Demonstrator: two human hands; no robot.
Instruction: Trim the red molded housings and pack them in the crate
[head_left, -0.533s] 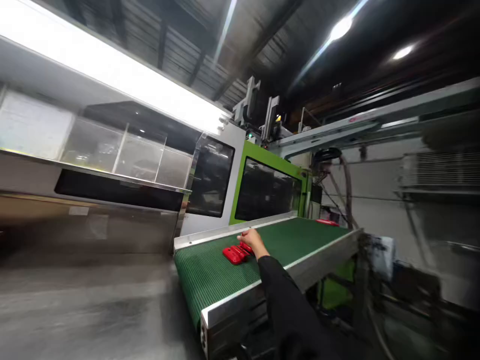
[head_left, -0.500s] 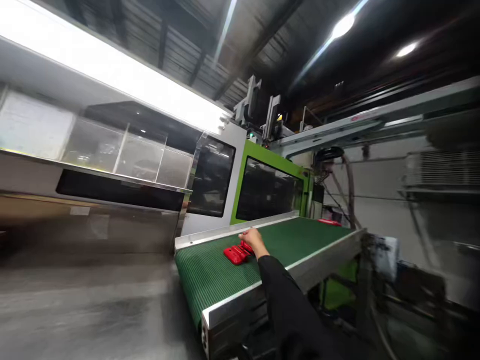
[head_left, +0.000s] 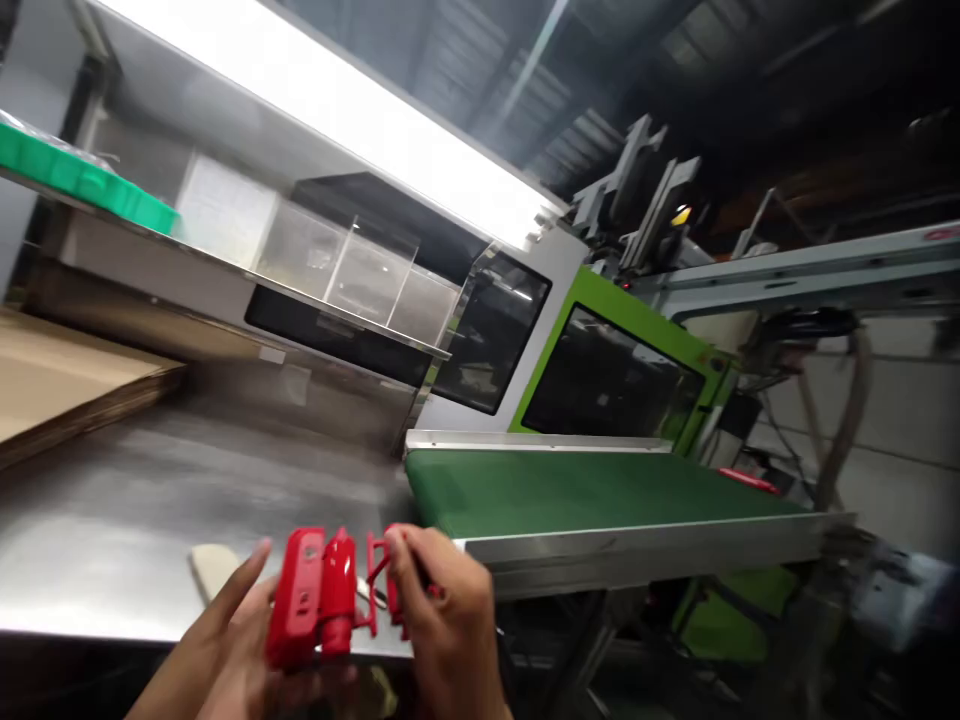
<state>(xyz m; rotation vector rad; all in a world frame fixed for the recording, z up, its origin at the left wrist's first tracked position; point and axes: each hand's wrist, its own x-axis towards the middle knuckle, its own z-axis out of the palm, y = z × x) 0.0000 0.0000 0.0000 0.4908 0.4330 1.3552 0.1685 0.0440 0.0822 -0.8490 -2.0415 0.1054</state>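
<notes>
Both hands hold a red moulded plastic part [head_left: 319, 598] low in the view, above the front edge of a steel worktable [head_left: 150, 520]. My left hand [head_left: 225, 650] cups the part's larger pieces from below, fingers spread. My right hand [head_left: 442, 625] grips the thin runner on the part's right side. The green conveyor belt [head_left: 570, 492] lies just beyond to the right, bare near me.
Another red part [head_left: 746, 480] lies at the belt's far end by the green moulding machine [head_left: 615, 350]. Flat cardboard [head_left: 60, 380] rests on the table's left. A shelf above carries clear bins [head_left: 352, 275] and a green tray [head_left: 82, 180]. A small beige object [head_left: 210, 565] sits on the table.
My right hand has lifted the red part off the belt and brought it near me over the table, where my left hand has joined it. The view has swung left.
</notes>
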